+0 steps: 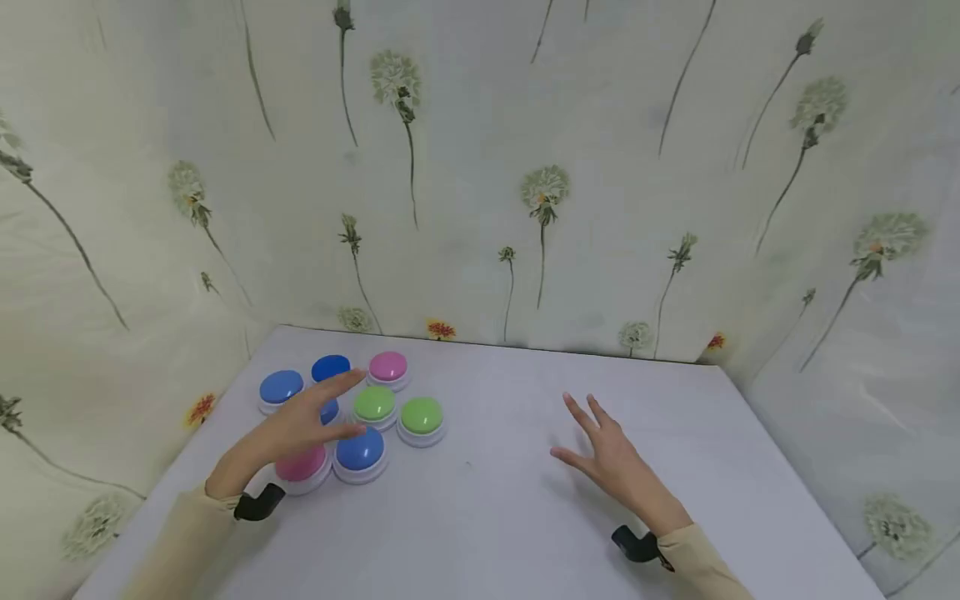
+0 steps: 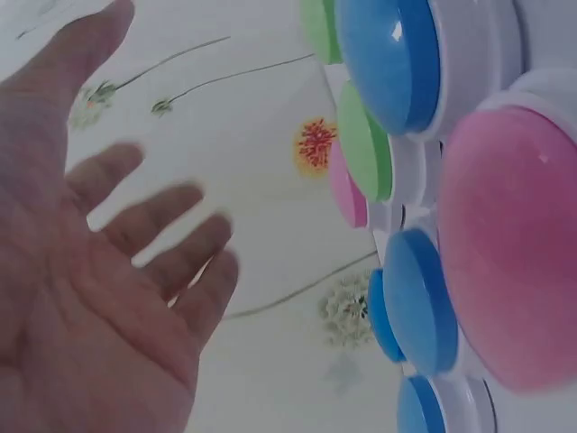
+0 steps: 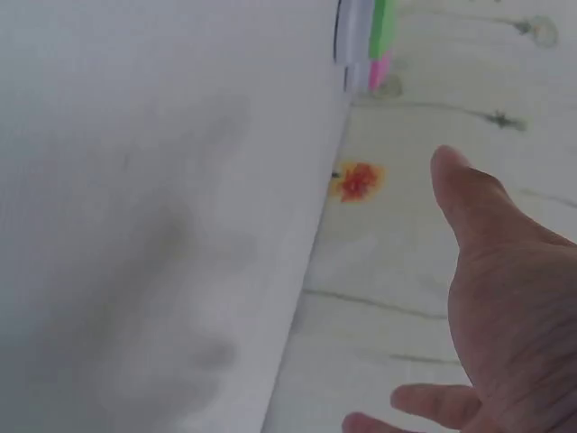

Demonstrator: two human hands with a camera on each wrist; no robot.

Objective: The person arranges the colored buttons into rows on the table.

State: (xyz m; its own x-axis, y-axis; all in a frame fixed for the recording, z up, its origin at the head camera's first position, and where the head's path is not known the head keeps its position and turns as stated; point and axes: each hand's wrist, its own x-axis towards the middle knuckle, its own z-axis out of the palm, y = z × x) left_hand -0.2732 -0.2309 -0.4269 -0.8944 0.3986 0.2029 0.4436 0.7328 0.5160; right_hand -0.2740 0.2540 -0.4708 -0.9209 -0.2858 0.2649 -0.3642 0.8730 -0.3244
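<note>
At ten o'clock on the white table point(image 1: 480, 533), the head view shows eight round domed buttons point(image 1: 422, 414) on white bases, set in a close cluster. Over them hangs the left hand point(image 1: 288, 432), thumb and fingers spread wide, holding nothing. Around that hand, a light blue button point(image 1: 281, 387) lies at eleven o'clock, a dark blue button point(image 1: 330, 367) at one, the far pink button point(image 1: 387, 366) at two, and two green ones toward three. Another blue button point(image 1: 360, 451) sits near four o'clock, the near pink button point(image 1: 302, 467) at six; a fourth blue one is partly covered by the fingers. At three o'clock on the table, well apart from the cluster, the right hand point(image 1: 618, 471) is raised with fingers splayed and likewise empty. Each wrist wears a black band point(image 1: 258, 502), and a floral cloth point(image 1: 465, 150) rises at twelve o'clock.

From the left wrist, the palm faces the camera at nine o'clock, fingers extended, with a gap to the buttons, which range from one to five.

From the right wrist, the hand enters at four o'clock, thumb outstretched; edges of a green and a pink button show at one o'clock, and a blurred shadow darkens the table at eight.
</note>
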